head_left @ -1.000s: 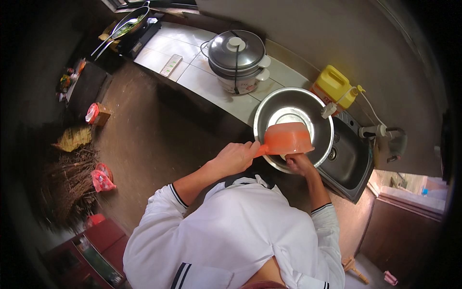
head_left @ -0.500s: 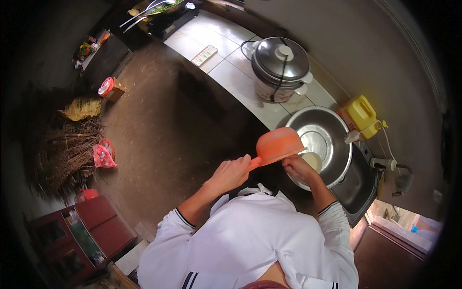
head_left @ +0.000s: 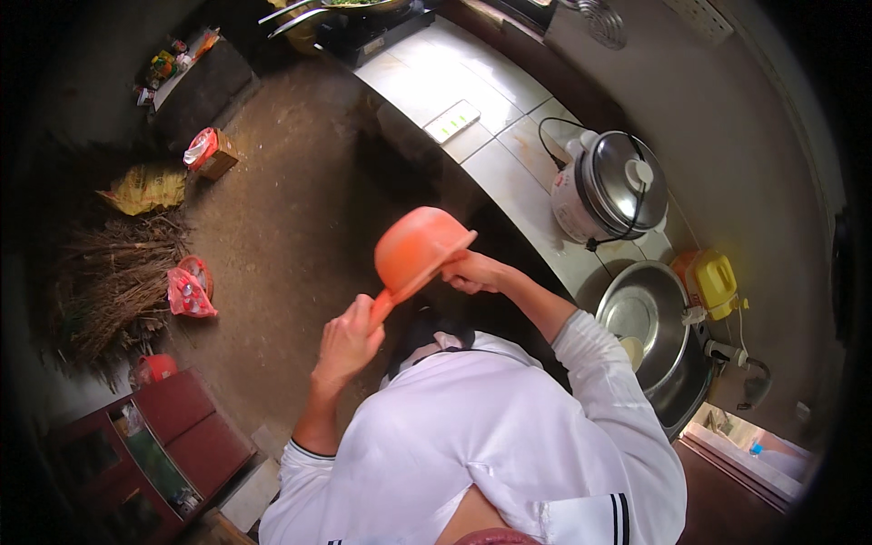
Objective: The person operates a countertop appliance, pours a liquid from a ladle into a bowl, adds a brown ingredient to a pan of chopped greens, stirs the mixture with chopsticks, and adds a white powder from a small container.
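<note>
My left hand (head_left: 350, 341) is closed round the handle of an orange plastic dipper (head_left: 413, 250), out over the floor to the left of the counter. The dipper is tipped on its side, so its rounded outside shows and its inside is hidden. At its rim, the curled fingers of my right hand (head_left: 474, 271) grip the edge, partly hidden by the bowl of the dipper. To the right of my right forearm stands a wide metal basin (head_left: 674, 350), with a pale round thing (head_left: 632, 349) inside it, partly covered by my sleeve.
A rice cooker (head_left: 581, 195) with a dark cord and a phone (head_left: 451, 121) sit on the tiled counter (head_left: 509, 173). Beside the basin are a yellow jug (head_left: 713, 283), a tap (head_left: 727, 350) and a sink (head_left: 686, 400). Brushwood (head_left: 118, 272) and a basket (head_left: 193, 289) lie on the left.
Both hands have moved left with the dipper, away from the basin and over the floor. The view has shifted, so the counter and its things appear farther right.
</note>
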The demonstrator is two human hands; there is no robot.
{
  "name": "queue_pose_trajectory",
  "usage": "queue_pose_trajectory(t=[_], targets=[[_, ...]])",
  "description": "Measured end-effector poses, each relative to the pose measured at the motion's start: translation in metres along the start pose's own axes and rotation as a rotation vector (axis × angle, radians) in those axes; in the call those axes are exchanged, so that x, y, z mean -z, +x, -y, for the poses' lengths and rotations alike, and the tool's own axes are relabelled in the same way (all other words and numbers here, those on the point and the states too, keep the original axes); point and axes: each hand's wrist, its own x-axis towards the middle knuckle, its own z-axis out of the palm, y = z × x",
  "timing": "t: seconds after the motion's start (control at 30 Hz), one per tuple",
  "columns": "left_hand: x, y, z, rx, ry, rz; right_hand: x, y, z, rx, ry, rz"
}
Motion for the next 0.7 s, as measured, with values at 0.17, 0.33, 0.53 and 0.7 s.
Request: queue_pose_trajectory(t=[0.17,0.33,0.53,0.7], targets=[[0.05,0.017,0.055,0.091,-0.017,-0.095,-0.03,0.084,0.063,-0.03,-0.052,0.105],[0.079,0.042,0.089,0.176,-0.028,-0.134,-0.037,0.146,0.106,-0.045,-0.094,0.175],[0.1,0.087,0.105,0.211,-0.053,-0.153,-0.026,0.183,0.158,-0.087,-0.11,0.182],[0.115,0.13,0.109,0.193,-0.043,-0.134,0.001,0.208,0.185,-0.078,-0.109,0.198]])
